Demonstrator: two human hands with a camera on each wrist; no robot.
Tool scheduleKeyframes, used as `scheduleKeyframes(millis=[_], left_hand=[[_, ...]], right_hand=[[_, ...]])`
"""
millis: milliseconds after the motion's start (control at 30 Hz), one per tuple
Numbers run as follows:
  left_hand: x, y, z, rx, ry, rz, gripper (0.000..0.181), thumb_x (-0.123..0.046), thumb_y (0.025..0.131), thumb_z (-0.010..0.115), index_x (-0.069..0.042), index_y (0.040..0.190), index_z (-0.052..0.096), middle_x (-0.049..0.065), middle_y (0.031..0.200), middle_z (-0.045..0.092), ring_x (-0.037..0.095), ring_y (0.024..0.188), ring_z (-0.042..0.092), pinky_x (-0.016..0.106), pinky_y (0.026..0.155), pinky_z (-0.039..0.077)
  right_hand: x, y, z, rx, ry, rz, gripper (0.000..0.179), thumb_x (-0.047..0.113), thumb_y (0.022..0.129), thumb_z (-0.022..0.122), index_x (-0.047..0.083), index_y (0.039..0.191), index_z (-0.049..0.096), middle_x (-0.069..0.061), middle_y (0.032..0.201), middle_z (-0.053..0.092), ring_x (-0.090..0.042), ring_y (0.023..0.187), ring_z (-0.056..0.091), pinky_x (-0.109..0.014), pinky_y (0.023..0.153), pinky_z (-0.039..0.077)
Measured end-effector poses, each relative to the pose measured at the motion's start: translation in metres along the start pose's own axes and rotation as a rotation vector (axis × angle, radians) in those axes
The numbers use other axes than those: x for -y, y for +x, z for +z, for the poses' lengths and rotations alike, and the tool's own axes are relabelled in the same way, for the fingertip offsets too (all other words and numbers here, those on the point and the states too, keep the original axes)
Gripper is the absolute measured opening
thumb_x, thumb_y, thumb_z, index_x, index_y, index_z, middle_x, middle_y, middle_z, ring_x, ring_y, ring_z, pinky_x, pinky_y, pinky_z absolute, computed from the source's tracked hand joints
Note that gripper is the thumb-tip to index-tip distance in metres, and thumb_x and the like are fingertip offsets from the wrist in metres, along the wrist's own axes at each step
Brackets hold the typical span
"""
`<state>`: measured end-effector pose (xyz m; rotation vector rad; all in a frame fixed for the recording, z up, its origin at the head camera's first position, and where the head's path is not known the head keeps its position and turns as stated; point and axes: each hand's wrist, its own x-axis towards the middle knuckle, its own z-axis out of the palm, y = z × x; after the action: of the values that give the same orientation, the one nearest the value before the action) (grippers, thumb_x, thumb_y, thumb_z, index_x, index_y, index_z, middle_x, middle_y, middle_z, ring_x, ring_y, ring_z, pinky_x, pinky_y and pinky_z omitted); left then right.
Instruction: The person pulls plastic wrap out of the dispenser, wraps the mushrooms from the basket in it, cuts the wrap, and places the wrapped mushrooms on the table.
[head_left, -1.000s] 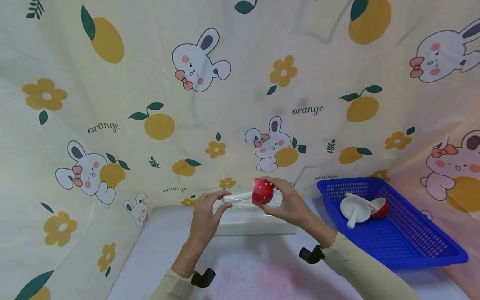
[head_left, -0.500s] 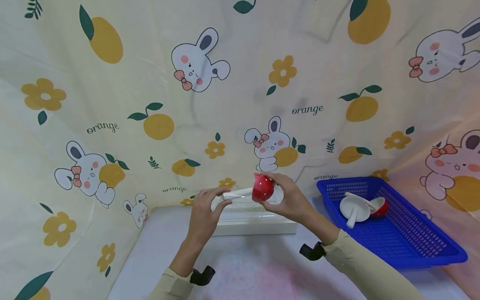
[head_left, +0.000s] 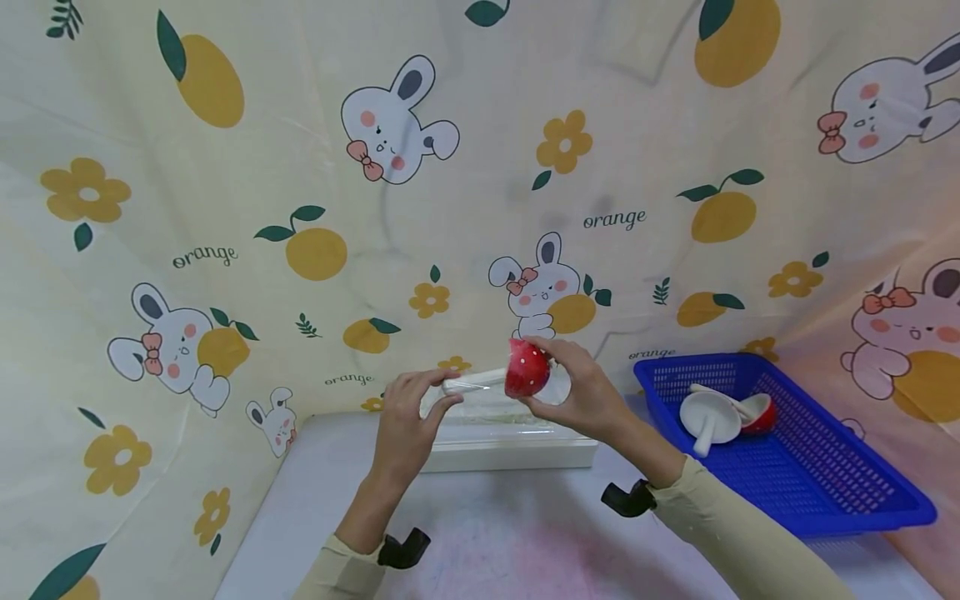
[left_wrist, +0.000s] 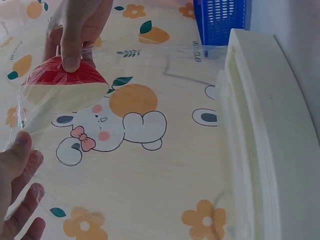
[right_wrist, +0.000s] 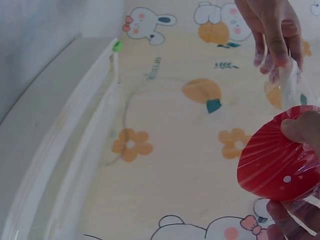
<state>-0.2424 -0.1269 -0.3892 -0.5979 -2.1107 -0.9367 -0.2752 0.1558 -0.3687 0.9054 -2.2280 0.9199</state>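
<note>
A ladle [head_left: 528, 370] with a red, white-dotted bowl and a white handle is held up in the air. Clear cling film [left_wrist: 165, 80] lies tight over it and runs to a long white film dispenser [head_left: 510, 455] behind the hands. My left hand [head_left: 407, 423] pinches the handle's end between thumb and fingers. My right hand [head_left: 583, 392] grips the bowl, thumb on one side and fingers on the other. In the right wrist view the film shows creases across the red bowl [right_wrist: 275, 160]. The left wrist view shows the bowl's pale inside [left_wrist: 67, 95].
At the right stands a blue plastic basket [head_left: 847, 500] holding a white ladle [head_left: 708, 419] and a red-and-white one [head_left: 762, 415]. The white table [head_left: 480, 533] runs back to a printed curtain [head_left: 450, 217] with rabbits and oranges.
Both hands have lifted the ladle slightly, and its bowl end has risen a little more than the handle end. The film dispenser and basket stay in place.
</note>
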Motion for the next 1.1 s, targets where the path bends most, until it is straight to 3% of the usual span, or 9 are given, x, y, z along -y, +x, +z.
scheduleKeyframes(millis=[400,633,867,1100], left_hand=[[-0.01,0.003,-0.009,-0.005,0.006,0.008,0.036,-0.02,0.092,0.085,-0.016,0.127,0.075,-0.001,0.122,0.078,0.023,0.113,0.062,0.048,0.103,0.045],[-0.015,0.0,-0.017,-0.016,0.004,0.054,0.038,-0.019,0.091,0.086,-0.015,0.127,0.075,-0.002,0.122,0.078,0.021,0.111,0.063,0.047,0.103,0.045],[-0.015,-0.005,-0.022,-0.007,0.021,0.081,0.039,-0.02,0.089,0.088,-0.015,0.126,0.075,-0.001,0.121,0.078,0.022,0.111,0.063,0.047,0.102,0.046],[-0.013,-0.016,-0.022,0.026,0.037,0.068,0.038,-0.023,0.089,0.087,-0.016,0.125,0.075,-0.002,0.122,0.078,0.021,0.113,0.064,0.052,0.104,0.047]], right_hand=[[0.009,0.001,-0.007,-0.008,0.018,-0.014,0.098,0.013,0.069,0.102,0.018,0.155,0.054,-0.005,0.145,0.064,-0.028,0.131,0.061,-0.05,0.092,0.063],[0.018,-0.001,-0.013,0.0,0.017,-0.027,0.098,0.017,0.07,0.102,0.019,0.156,0.053,-0.002,0.147,0.062,-0.024,0.133,0.059,-0.045,0.093,0.063],[0.026,-0.009,-0.014,0.038,0.016,-0.036,0.097,0.018,0.071,0.102,0.017,0.155,0.052,-0.003,0.144,0.063,-0.023,0.131,0.06,-0.042,0.092,0.064],[0.035,-0.022,-0.014,0.106,0.015,0.028,0.092,0.022,0.073,0.101,0.015,0.152,0.054,-0.003,0.142,0.065,-0.024,0.128,0.062,-0.042,0.09,0.064]])
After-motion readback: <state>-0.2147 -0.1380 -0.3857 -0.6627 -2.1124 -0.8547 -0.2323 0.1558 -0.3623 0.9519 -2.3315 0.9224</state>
